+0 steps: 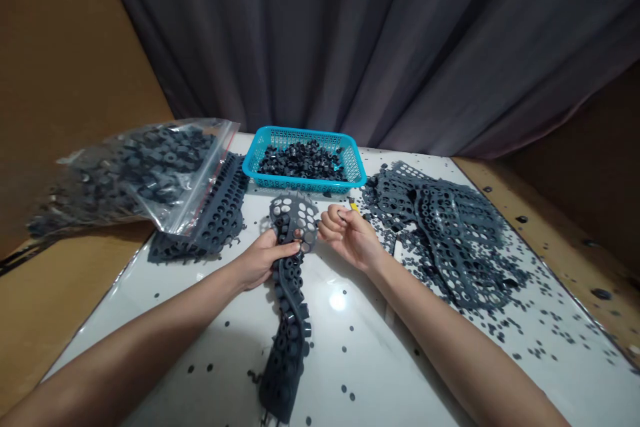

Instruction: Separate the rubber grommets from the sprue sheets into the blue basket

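Note:
My left hand (pixel 261 259) is closed on a dark grey moulded rubber sheet (pixel 290 307), thumb on top. The sheet hangs twisted toward me, with rows of hollow round studs along it. At its far end, a flat part (pixel 295 210) is full of punched-out round holes. Just right of that end, my right hand (pixel 346 235) is closed with its fingers curled. A small dark bit shows by its thumb, too little to name.
Behind the hands stands a blue basket (pixel 260 180) of small black rubber pieces. A zip bag (pixel 150 167) of similar pieces lies on another studded sheet (pixel 220 213) at left. Holed sheets (pixel 445 227), loose black discs and a white-and-yellow tool (pixel 398 251) lie at right.

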### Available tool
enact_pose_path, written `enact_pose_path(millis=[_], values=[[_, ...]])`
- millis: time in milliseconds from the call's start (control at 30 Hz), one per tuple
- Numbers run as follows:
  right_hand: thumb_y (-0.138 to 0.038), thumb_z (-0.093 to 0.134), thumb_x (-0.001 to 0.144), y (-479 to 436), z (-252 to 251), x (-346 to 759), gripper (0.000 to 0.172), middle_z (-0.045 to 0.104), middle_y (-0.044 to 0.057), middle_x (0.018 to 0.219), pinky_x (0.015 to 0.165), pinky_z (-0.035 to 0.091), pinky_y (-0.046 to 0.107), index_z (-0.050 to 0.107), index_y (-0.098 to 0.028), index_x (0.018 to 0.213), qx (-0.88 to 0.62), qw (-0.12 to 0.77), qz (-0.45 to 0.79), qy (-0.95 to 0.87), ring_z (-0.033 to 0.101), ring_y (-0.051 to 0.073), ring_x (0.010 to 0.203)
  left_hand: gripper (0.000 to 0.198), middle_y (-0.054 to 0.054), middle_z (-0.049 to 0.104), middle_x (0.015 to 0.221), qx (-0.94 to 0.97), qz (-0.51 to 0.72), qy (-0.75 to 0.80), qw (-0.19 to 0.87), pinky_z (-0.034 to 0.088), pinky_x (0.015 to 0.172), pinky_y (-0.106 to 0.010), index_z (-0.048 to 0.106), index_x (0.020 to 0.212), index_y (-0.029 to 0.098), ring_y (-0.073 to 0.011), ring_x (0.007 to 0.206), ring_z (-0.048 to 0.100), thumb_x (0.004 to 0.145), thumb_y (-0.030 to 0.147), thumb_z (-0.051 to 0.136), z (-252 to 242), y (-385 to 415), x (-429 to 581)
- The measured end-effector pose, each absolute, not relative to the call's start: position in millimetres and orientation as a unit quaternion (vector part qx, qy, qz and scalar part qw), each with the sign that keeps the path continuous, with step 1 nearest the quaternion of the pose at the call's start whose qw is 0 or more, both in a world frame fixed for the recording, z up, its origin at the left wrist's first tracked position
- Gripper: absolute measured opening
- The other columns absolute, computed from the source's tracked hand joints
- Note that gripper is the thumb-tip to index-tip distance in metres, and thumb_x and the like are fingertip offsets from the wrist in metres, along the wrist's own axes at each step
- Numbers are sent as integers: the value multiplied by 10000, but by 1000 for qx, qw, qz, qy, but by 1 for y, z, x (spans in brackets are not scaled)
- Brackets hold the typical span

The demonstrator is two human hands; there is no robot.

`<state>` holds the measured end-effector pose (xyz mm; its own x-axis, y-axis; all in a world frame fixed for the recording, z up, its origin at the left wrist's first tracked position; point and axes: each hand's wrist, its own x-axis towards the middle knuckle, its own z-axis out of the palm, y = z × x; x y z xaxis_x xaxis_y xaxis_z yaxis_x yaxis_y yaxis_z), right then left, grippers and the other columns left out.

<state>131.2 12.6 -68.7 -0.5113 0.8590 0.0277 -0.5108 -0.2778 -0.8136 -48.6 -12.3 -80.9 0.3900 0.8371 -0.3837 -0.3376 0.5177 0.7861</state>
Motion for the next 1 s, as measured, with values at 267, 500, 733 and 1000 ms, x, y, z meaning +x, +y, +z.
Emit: enact_pose_path(millis=[267, 500, 733, 1000], values=[[-372, 517, 793, 17, -62, 141, 238, 268, -37, 604, 523, 220, 263, 449, -183, 665, -235, 426, 738, -467, 239, 101, 520, 366, -25, 667, 806, 285, 429, 428, 743, 477, 527, -233, 585, 937, 167, -113, 564, 588, 631, 293, 741, -86, -8, -49], [-394, 494, 813, 16, -57, 141, 245, 255, -33, 615, 524, 214, 264, 474, -181, 693, -211, 421, 756, -455, 210, 107, 527, 351, -33, 665, 742, 287, 433, 424, 742, 480, 558, -237, 600, 909, 141, -138, 614, 602, 623, 283, 746, -82, -8, -49], [-428, 371, 859, 10, -52, 141, 288, 221, -33, 622, 540, 277, 271, 424, -201, 690, -214, 411, 776, -428, 205, 116, 517, 385, -57, 673, 897, 361, 373, 414, 748, 468, 732, -296, 592, 968, 157, -199, 832, 618, 631, 254, 751, -80, -5, -56], [-439, 382, 867, 84, -38, 156, 275, 342, -21, 626, 602, 352, 280, 457, -203, 748, -391, 449, 463, -656, 358, 134, 573, 344, -36, 666, 865, 457, 327, 434, 704, 457, 775, -317, 561, 910, 160, -206, 867, 610, 608, 149, 724, -77, -3, -51]])
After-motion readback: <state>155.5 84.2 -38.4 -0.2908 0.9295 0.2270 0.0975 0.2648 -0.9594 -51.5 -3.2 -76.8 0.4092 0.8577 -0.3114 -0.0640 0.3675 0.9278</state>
